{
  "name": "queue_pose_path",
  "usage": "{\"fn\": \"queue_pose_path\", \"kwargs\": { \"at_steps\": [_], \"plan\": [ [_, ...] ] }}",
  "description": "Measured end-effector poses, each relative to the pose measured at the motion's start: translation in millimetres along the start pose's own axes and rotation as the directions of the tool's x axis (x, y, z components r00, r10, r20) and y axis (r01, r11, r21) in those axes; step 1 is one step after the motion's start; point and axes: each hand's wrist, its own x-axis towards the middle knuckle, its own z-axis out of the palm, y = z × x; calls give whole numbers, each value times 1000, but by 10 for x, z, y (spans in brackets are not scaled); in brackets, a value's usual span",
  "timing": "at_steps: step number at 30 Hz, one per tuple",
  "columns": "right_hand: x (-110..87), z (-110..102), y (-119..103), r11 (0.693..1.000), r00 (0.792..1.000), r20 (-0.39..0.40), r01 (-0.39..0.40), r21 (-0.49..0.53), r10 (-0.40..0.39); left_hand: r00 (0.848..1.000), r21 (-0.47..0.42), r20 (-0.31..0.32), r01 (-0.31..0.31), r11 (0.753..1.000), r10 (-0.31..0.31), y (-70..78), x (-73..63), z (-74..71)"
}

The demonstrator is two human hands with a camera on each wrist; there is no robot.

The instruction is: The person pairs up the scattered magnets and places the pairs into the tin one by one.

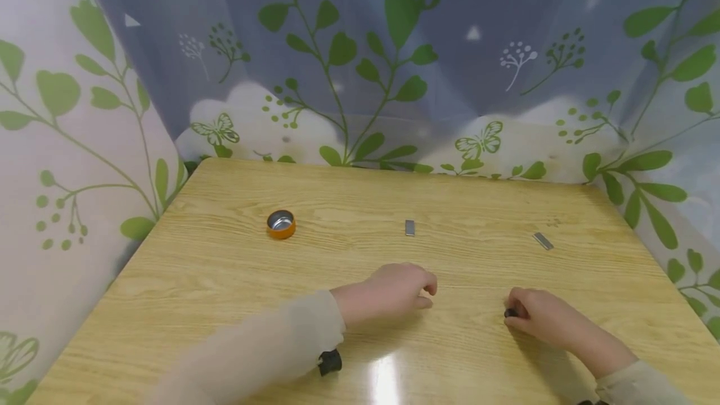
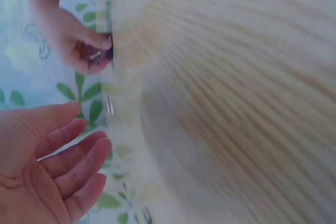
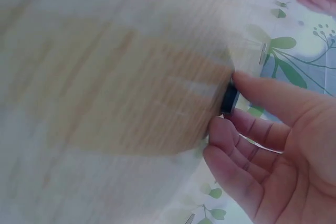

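Note:
Between thumb and fingertips, my right hand [image 1: 542,316] pinches a small black block-like piece [image 3: 229,98] low at the wooden table. Its exact kind cannot be made out. To the left of it, my left hand [image 1: 390,289] hovers over the table with relaxed, slightly bent fingers and holds nothing; the left wrist view shows its empty palm [image 2: 47,171]. Beyond the left hand lies a small grey flat rectangular piece [image 1: 410,227]. A similar grey piece [image 1: 543,240] lies farther right, beyond the right hand.
A small orange bowl [image 1: 283,234] with a metallic inside stands at the left of the wooden table [image 1: 225,280]. Leaf-patterned cloth [image 1: 349,80] hangs behind the table and along both sides. A black wrist strap part [image 1: 330,362] shows under the left sleeve.

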Motion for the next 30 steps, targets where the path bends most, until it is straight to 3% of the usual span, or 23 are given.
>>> {"fn": "queue_pose_path", "kwargs": {
  "at_steps": [13,23,27,30],
  "plan": [
    [6,-22,9,998,999,-13,49,-33,-50,993,-134,-58,97,986,-106,-485,-453,-95],
    [9,-10,-16,999,1000,-25,13,-30,-14,979,-240,-131,122,963,-157,-755,-767,-112],
    [13,-8,-5,1000,1000,-27,15,-23,-16,968,-296,-170,128,946,-184,-863,-886,-100],
    [16,-14,-10,1000,1000,-24,17,-25,-17,950,-341,-196,165,925,-242,-917,-963,-111]
  ]
}}
